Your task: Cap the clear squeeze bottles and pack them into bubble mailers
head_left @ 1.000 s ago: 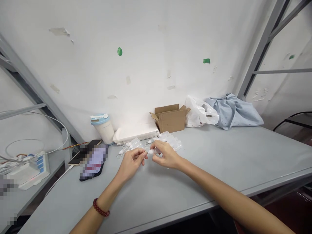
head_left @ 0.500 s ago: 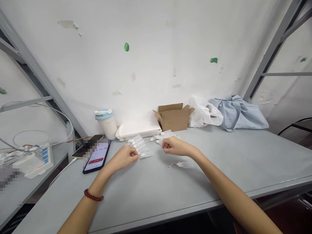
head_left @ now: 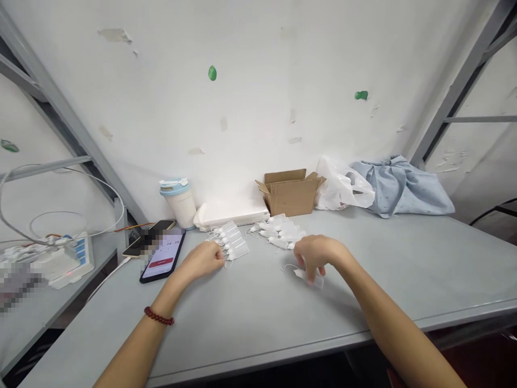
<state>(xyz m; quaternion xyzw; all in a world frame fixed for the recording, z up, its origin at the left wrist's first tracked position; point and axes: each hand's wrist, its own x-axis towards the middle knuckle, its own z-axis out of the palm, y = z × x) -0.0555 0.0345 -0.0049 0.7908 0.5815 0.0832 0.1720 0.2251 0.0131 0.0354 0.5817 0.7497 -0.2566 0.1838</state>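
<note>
In the head view, my left hand point(head_left: 204, 258) rests closed on the table, fingertips against the string end of a row of small clear plastic bottles point(head_left: 233, 241) with white pointed tips. Whatever is in those fingers is hidden. My right hand point(head_left: 317, 256) reaches down over a single bottle point(head_left: 300, 274) of the same kind, its fingers apart and the tips at the bottle's body. A thin white string trails from that bottle's left end. Behind my right hand lies a loose pile of several such bottles point(head_left: 278, 230), strings pointing left.
At the back stand a blue-lidded cup point(head_left: 180, 205), a flat white stack point(head_left: 232, 215), an open cardboard box point(head_left: 291, 196), a white plastic bag point(head_left: 341, 188) and a light-blue cloth point(head_left: 404, 188). Two phones, one a lit phone point(head_left: 163, 258), lie left. A power strip point(head_left: 81, 258) is beyond.
My right hand has moved right and down from the pile to the single bottle, its fingers spreading. The bottle nearest my left hand now lies lined up with the row.
</note>
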